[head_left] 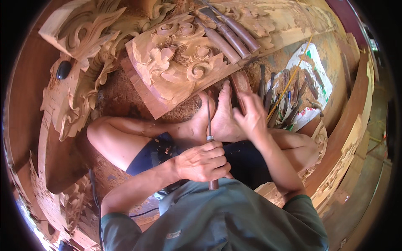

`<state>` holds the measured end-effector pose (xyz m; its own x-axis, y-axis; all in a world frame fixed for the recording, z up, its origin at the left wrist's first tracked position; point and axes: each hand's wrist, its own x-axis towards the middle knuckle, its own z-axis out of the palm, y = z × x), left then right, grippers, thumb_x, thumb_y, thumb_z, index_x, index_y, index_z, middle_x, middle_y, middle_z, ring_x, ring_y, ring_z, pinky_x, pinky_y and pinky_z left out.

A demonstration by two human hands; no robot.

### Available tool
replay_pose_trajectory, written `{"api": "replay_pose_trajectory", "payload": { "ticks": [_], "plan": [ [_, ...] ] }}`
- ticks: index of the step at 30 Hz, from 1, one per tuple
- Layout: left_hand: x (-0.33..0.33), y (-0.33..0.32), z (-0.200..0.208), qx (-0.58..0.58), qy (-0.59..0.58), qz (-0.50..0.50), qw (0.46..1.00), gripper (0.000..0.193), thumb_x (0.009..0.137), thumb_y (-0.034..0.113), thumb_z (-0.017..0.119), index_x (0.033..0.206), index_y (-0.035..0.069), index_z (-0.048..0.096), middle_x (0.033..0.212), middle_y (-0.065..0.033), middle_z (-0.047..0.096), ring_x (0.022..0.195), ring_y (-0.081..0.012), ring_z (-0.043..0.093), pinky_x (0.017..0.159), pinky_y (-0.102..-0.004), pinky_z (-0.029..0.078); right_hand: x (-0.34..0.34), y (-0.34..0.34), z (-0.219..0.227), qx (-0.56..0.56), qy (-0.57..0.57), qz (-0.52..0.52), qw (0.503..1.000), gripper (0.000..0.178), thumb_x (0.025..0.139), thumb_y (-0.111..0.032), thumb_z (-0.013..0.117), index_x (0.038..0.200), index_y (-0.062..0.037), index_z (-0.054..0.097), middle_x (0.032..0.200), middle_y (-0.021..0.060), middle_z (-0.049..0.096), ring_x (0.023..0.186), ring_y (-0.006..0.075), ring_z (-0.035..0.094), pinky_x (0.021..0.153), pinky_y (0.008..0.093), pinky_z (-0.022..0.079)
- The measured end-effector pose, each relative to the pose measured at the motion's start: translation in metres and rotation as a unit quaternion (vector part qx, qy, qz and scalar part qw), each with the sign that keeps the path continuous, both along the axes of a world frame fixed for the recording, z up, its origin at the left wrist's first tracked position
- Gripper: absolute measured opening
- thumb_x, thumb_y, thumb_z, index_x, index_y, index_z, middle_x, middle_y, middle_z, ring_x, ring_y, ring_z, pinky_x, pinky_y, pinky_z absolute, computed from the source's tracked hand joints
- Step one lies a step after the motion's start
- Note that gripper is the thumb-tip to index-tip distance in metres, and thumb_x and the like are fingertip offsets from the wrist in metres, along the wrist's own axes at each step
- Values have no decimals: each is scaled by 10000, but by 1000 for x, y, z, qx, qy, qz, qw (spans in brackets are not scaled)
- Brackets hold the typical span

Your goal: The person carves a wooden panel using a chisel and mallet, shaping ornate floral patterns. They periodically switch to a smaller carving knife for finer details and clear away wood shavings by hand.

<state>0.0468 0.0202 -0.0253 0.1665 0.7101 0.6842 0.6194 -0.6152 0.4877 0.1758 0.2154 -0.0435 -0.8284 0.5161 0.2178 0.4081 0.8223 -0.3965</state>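
My left hand is wrapped around the wooden handle of a carving chisel. Its thin metal shaft points away from me, in front of my bare feet. My right hand is at the near end of a reddish-brown rectangular block, fingers curled over it. That block lies beside my foot, at the edge of a carved wooden panel with scrolls and leaves in relief. On the panel rest three chisels with dark wooden handles.
To the right, several carving tools lie on a white plastic sheet, with a thin yellow stick across them. More carved wood stands at left, bearing a black oval object. Wood shavings are scattered around; a dark cable runs at lower left.
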Motion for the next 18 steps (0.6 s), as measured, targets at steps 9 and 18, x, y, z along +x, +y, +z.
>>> {"api": "replay_pose_trajectory", "payload": {
  "ticks": [9,18],
  "plan": [
    [-30,-20,-31,-15,76,16,997,338,761,338,859,950,105,703,858,-32,560,843,-214,607,934,-430,528,27,55,-75,-201,-357,-260,874,763,685,-301,845,1265,69,516,1138,303,706,1112,429,687,968,465,553],
    [-55,-30,-41,-6,106,-20,994,387,789,407,804,919,62,686,782,-44,567,829,-251,624,969,-451,534,70,101,24,-120,-128,-266,948,614,767,6,775,1306,-43,484,1154,186,711,1010,262,729,901,391,607]
  ]
}}
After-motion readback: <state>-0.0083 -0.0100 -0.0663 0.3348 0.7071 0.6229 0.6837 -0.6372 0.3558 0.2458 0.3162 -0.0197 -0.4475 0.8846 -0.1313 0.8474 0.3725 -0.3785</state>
